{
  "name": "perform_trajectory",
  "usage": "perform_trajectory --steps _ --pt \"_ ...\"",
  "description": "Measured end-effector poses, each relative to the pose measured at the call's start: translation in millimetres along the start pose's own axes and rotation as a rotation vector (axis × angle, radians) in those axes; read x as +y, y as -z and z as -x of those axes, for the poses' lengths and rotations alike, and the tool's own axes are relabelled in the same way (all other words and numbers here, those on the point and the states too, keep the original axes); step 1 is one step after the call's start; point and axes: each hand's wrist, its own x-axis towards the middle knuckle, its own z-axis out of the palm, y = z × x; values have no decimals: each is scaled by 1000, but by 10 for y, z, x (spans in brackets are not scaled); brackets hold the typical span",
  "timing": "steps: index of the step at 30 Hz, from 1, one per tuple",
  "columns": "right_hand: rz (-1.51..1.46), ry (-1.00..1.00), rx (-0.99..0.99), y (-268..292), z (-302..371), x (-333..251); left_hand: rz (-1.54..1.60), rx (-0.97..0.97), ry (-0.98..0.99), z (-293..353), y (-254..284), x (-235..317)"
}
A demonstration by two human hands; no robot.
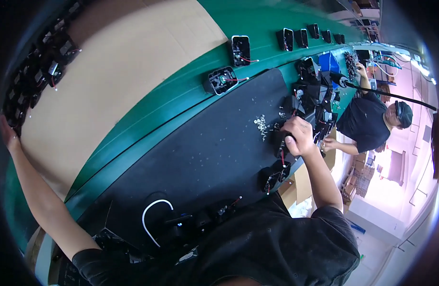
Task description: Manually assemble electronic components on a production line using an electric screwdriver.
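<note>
A matte black rubbery mat (205,148) covered the near part of the bench, beside a smooth green conveyor belt (181,90) and a broad sheet of tan corrugated cardboard (119,62). The right hand (298,136) lay knuckles up with its fingers curled down over a small black plastic housing (280,143) that trailed thin red wires, at the mat's far right edge; how tightly it clasped could not be told. A loose heap of small shiny metal screws (261,124) lay on the mat just beside that hand. More black housings (272,177) sat nearer along the mat edge, and two open ones (220,80) rode the belt. The left hand (7,133) reached far out, fingers extended flat against the cardboard's edge, beside a row of dark assemblies (43,66). A white cable loop (155,214) curved near the body. Another person's hand (328,144) worked farther along.
</note>
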Motion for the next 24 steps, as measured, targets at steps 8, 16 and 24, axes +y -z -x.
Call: perform_trajectory --steps 8,16,24 --pt "-16 4 74 -67 -5 -24 -45 -23 793 2 1190 -604" --pt "115 48 76 -106 -143 -144 -87 3 886 -195 1256 -402" --pt "-109 -299 156 -30 -142 16 -95 28 853 -92 1264 -478"
